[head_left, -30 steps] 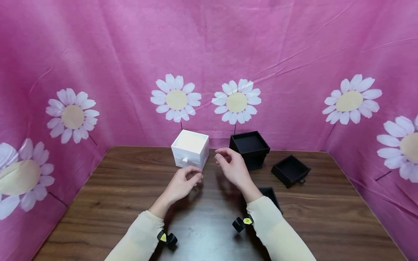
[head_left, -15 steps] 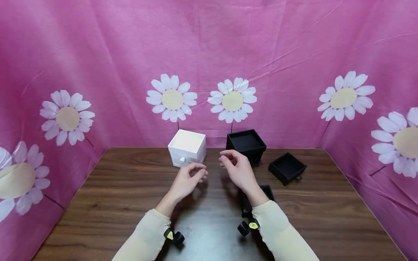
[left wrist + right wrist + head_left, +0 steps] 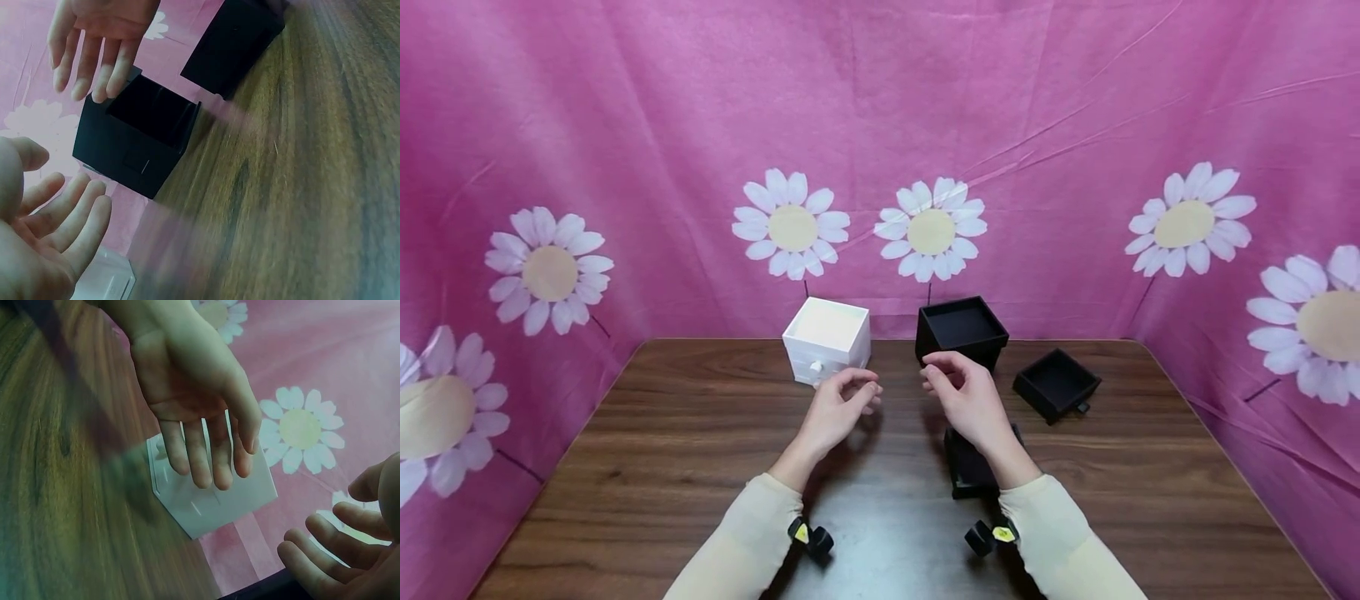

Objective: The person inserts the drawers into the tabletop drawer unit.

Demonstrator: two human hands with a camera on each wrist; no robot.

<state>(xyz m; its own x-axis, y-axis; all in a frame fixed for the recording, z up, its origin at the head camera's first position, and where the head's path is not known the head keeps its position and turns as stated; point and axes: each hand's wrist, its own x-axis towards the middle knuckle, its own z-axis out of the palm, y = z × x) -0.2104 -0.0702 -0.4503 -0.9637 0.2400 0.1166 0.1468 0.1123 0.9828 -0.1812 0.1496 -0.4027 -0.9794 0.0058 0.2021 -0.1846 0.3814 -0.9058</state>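
Fingers (image 3: 198, 459) hover above a brown wood-grain table (image 3: 700, 417), pink daisy-print cloth (image 3: 880, 92) beyond.

Left box (image 3: 838, 353), right box (image 3: 992, 353) at the table's (image 3: 700, 433) back, one tray (image 3: 1032, 402) to their right, another tray (image 3: 970, 490) in front.

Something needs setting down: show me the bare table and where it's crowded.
Bare table lies left of the white box and left sleeve, and right of the far black tray. It is crowded right of centre, where the black box, near black tray and right hand gather.
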